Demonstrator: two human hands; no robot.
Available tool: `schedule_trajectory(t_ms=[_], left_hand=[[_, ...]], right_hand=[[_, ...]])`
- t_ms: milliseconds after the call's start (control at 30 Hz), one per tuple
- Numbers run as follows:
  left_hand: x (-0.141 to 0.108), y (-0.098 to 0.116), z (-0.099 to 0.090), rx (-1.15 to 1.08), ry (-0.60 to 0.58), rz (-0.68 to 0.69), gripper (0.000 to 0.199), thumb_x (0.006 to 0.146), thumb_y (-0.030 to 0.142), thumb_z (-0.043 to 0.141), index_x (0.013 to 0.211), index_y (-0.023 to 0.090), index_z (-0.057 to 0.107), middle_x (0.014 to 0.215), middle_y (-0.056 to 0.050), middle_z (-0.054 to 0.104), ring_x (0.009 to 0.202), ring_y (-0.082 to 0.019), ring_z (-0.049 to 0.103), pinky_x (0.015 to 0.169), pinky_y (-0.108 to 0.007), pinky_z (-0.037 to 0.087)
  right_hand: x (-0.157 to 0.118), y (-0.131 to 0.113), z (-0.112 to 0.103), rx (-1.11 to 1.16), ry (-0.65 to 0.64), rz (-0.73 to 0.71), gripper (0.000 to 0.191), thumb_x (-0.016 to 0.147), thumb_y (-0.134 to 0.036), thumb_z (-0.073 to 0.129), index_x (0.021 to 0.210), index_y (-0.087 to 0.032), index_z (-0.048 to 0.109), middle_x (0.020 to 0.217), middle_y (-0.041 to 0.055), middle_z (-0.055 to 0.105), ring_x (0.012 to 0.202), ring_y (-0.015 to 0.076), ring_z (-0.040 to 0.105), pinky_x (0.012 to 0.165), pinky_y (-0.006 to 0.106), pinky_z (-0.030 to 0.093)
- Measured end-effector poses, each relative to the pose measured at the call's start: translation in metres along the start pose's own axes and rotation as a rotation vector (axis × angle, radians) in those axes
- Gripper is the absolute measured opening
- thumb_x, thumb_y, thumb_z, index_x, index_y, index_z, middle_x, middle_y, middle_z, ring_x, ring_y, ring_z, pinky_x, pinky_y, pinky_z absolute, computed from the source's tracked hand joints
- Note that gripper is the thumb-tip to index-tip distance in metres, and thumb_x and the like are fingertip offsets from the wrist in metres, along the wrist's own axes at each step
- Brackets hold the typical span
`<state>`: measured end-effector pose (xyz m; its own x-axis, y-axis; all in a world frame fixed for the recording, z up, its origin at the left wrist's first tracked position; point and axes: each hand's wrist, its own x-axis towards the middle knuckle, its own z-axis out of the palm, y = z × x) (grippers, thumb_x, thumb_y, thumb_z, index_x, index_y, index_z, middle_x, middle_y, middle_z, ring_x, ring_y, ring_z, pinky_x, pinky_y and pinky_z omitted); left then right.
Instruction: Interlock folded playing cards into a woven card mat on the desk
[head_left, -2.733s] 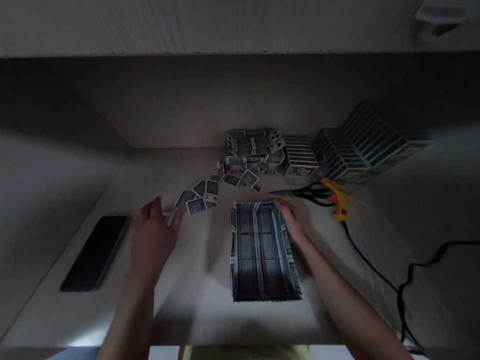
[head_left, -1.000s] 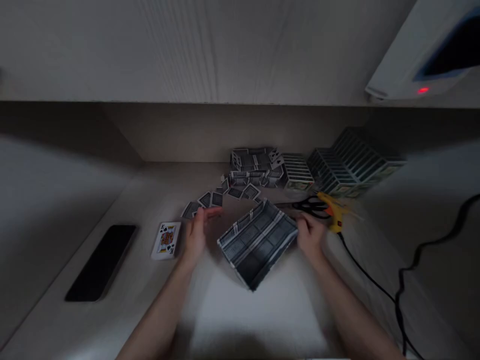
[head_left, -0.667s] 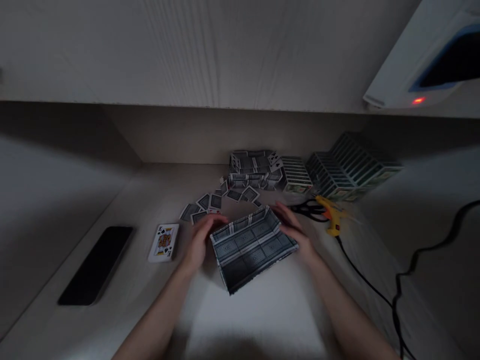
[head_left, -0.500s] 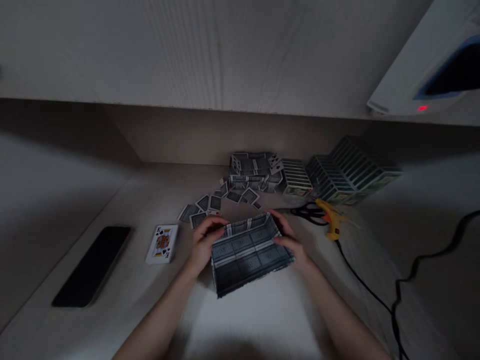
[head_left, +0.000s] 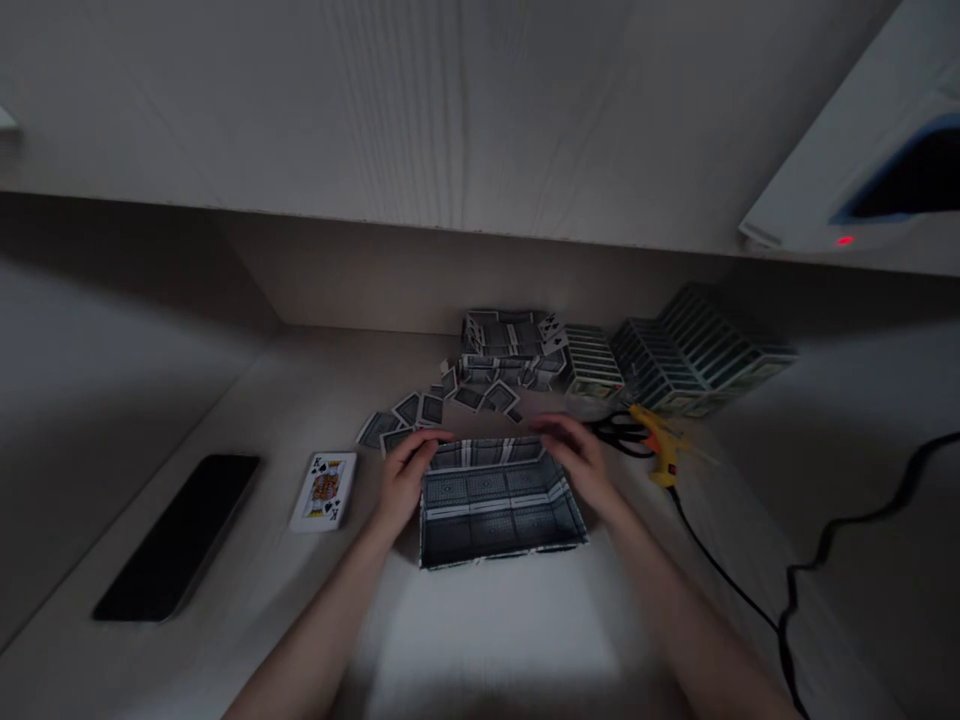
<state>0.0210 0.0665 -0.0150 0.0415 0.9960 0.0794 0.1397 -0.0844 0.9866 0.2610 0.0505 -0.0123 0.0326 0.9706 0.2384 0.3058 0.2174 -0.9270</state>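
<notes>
Swung round since the earlier frames: card tray (head_left: 495, 510), long axis now crosswise, left to right, roughly square to the body, hollow side up. Location: on the pale counter (head_left: 487, 630), straight ahead of the body and between both hands; whether flat down or slightly raised, not to be told from this view.

Left hand (head_left: 401, 483): fingers (head_left: 424, 442) curled over the far left of the rim, wrist low, left arm (head_left: 315, 630) angled in from lower left. Nearer of the two and apparently in contact, though pinch or mere rest stays hidden. Right hand (head_left: 577, 462): blurred, fingers loosely spread at the far right corner, right arm (head_left: 690, 620) angled in from lower right; contact unclear.

Beyond the tray: loose cards (head_left: 405, 410) fanned just past the left hand, card structure (head_left: 510, 345) further back, ribbed card panels (head_left: 694, 355) to its right. Left of the left hand: king of spades (head_left: 324, 490), face up and near, then a dark phone (head_left: 176, 535) well apart. Right of the right hand: scissors (head_left: 619, 432) and a yellow glue gun (head_left: 660, 445) — black cable (head_left: 784, 610) trailing from it toward the lower right.
</notes>
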Motion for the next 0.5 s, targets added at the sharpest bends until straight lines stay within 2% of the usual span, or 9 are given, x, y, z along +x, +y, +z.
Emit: schedule_trajectory(t_ms=[67,167,233,367,400,500], left_hand=[[0.001,-0.004,0.001,-0.006,0.002,-0.004,0.025,0.077,0.037,0.047,0.08,0.02,0.066,0.085,-0.003,0.067,0.085,-0.019,0.058,0.079,-0.031,0.043],[0.002,-0.01,0.001,-0.031,-0.011,-0.027,0.027,0.078,0.04,0.047,0.081,0.021,0.066,0.087,-0.003,0.067,0.087,-0.021,0.058,0.08,-0.033,0.043],[0.002,-0.011,0.001,-0.052,-0.02,-0.043,0.027,0.078,0.04,0.047,0.082,0.022,0.066,0.089,-0.003,0.067,0.088,-0.021,0.058,0.081,-0.034,0.043],[0.002,-0.01,0.002,-0.069,-0.014,-0.044,0.025,0.078,0.038,0.047,0.079,0.023,0.067,0.087,-0.002,0.066,0.088,-0.021,0.058,0.082,-0.035,0.042],[0.002,-0.01,0.002,-0.068,-0.014,-0.038,0.025,0.078,0.038,0.047,0.078,0.023,0.067,0.086,-0.002,0.066,0.087,-0.021,0.058,0.082,-0.035,0.042],[0.003,-0.009,0.002,-0.066,-0.027,-0.013,0.024,0.077,0.038,0.047,0.077,0.024,0.067,0.085,-0.002,0.066,0.088,-0.021,0.057,0.082,-0.035,0.041]], right_hand=[[0.024,-0.009,-0.005,-0.071,0.021,-0.089,0.023,0.075,-0.026,0.051,0.095,-0.022,0.06,0.095,0.0038,0.063,0.091,0.0198,0.057,0.083,0.035,0.043],[0.071,-0.022,-0.01,-0.385,0.055,-0.292,0.023,0.076,-0.02,0.047,0.094,-0.022,0.061,0.097,0.0049,0.062,0.094,0.0197,0.056,0.087,0.035,0.041],[0.104,-0.027,-0.012,-0.598,0.005,-0.351,0.03,0.076,-0.017,0.045,0.103,-0.02,0.059,0.105,0.007,0.061,0.101,0.0208,0.054,0.09,0.036,0.04],[0.155,-0.024,-0.011,-0.957,-0.195,-0.342,0.05,0.071,-0.009,0.048,0.121,-0.013,0.049,0.122,0.0124,0.052,0.113,0.0256,0.045,0.094,0.038,0.036],[0.162,-0.022,-0.01,-1.02,-0.246,-0.314,0.052,0.071,-0.007,0.046,0.123,-0.014,0.048,0.123,0.0122,0.052,0.113,0.0257,0.046,0.093,0.039,0.036],[0.172,-0.016,-0.007,-1.064,-0.293,-0.288,0.048,0.071,-0.006,0.047,0.118,-0.017,0.053,0.115,0.0123,0.058,0.104,0.0264,0.053,0.085,0.038,0.04]])
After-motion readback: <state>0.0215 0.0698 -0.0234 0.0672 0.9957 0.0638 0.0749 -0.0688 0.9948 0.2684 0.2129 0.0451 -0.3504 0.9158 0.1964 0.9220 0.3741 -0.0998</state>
